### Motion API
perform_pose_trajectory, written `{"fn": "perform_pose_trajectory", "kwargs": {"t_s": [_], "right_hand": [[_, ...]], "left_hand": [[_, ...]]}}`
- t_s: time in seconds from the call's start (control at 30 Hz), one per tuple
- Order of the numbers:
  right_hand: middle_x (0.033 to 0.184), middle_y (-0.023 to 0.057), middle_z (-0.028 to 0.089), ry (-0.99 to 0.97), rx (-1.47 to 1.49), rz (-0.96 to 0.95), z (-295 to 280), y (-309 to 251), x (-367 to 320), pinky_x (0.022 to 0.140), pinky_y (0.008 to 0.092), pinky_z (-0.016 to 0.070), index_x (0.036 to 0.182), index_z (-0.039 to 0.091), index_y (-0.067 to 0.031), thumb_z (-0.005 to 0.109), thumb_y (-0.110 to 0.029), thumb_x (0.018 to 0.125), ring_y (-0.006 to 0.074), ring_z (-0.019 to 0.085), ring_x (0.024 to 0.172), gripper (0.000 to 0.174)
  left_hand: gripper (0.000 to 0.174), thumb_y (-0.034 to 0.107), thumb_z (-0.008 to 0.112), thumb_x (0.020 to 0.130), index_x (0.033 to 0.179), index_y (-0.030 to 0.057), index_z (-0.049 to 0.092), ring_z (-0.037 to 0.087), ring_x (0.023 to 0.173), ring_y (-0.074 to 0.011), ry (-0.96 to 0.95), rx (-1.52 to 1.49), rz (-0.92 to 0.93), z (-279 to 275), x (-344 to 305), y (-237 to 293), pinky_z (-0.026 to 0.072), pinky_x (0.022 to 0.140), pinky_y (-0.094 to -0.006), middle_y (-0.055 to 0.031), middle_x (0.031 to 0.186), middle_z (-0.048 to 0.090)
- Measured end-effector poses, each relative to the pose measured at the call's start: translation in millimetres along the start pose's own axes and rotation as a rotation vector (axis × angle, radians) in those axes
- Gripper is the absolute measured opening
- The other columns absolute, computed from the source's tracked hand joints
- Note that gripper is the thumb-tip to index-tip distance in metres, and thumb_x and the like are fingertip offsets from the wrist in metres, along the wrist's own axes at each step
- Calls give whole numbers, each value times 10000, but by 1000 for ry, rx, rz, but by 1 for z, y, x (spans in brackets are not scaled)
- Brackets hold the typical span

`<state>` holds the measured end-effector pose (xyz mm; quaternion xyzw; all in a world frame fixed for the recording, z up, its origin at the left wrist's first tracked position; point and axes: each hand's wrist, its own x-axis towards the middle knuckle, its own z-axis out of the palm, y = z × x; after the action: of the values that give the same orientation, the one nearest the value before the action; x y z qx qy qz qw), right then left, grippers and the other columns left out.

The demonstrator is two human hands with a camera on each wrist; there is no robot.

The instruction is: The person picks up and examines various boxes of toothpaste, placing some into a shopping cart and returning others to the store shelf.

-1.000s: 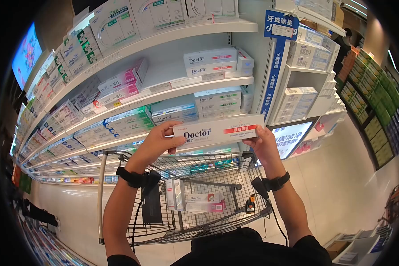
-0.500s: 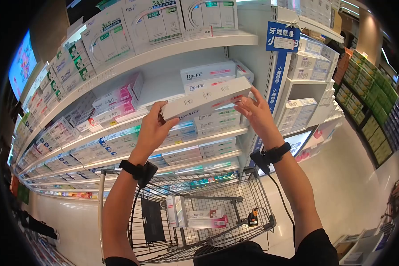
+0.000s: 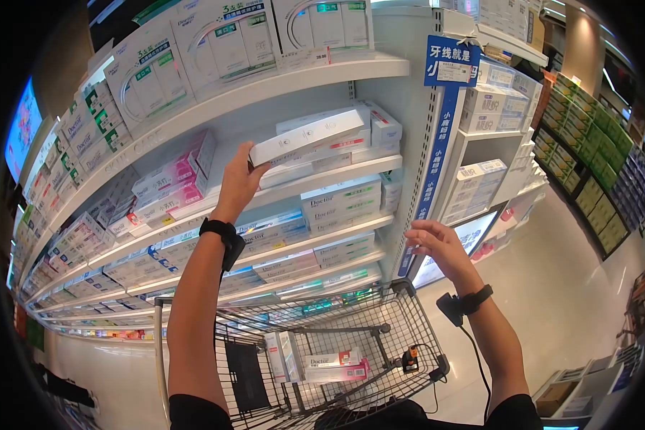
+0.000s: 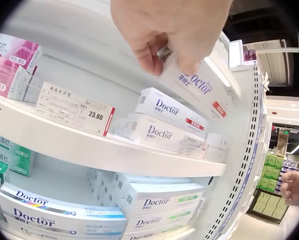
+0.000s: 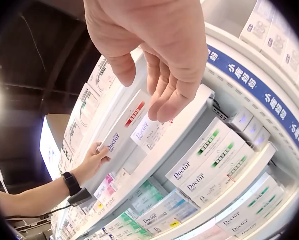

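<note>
My left hand (image 3: 240,183) grips one end of a long white "Doctor" toothpaste box (image 3: 308,136), thumb on its front face. The box is raised over the upper shelf, tilted, its far end pointing right. In the left wrist view, a stack of similar toothpaste boxes (image 4: 164,120) with red labels stands below and behind it on the shelf. My right hand (image 3: 444,251) is off the box, lower and to the right, with nothing in it. Its fingers (image 5: 167,95) hang loosely bent in the right wrist view.
A wire shopping cart (image 3: 428,326) stands below my arms, holding several toothpaste boxes (image 3: 335,360). Pink boxes (image 3: 166,183) sit left on the same shelf, behind a price tag (image 4: 74,110). A blue sign strip (image 3: 437,165) runs down the shelf's right end.
The box has gone from both hands, up and forward to the shelf, into the left hand alone. My right hand has let go and dropped back to the right.
</note>
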<state>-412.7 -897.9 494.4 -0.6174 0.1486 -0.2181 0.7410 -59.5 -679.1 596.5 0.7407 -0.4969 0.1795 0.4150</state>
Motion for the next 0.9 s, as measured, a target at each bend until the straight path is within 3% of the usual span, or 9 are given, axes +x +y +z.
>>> {"fn": "perform_pose_trajectory", "kwargs": {"t_s": [0.37,0.9], "right_hand": [[1050,145,662,90,159,-20,-27,6,-81,824,314,529,1203,539,35,600,-167,933,210,647,940,343],[1051,142,660,149,246,11,-34,21,-125,824,319,533,1214,538,33,587,-147,935,205,645,950,335]], "left_hand": [[431,133,719,814,1159,-2,498,628,726,-314,-80,1,-71,25,13,-30,494,688,-378,-216,840,632],[400,180,726,809,1130,14,554,613,783,-237,-299,-93,-100,53,34,-60,489,722,-339,-172,920,636]]}}
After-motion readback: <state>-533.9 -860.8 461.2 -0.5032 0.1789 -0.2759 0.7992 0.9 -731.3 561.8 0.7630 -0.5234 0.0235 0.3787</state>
